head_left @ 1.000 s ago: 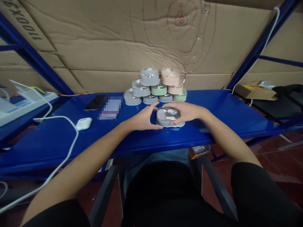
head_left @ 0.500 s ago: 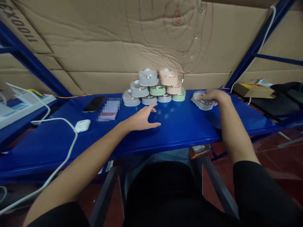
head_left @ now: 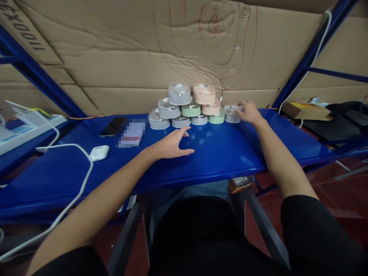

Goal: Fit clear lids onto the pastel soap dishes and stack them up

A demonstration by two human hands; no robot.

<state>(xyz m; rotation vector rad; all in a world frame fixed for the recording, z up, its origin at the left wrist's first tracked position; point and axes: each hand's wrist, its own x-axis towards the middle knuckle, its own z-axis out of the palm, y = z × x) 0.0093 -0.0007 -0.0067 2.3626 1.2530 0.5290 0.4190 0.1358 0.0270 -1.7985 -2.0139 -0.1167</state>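
**Blue surface (head_left: 211, 155): grey case (head_left: 230, 114) just left of the right hand (head_left: 250, 112)**

Near the back edge, the stack of cases (head_left: 190, 110) stands beside the grey case and blocks its left side. The left hand (head_left: 169, 145) is farther, empty, with fingers apart. The right hand is nearer, thumb and fingers apart; contact I cannot tell. The case's long axis seems along the back edge.
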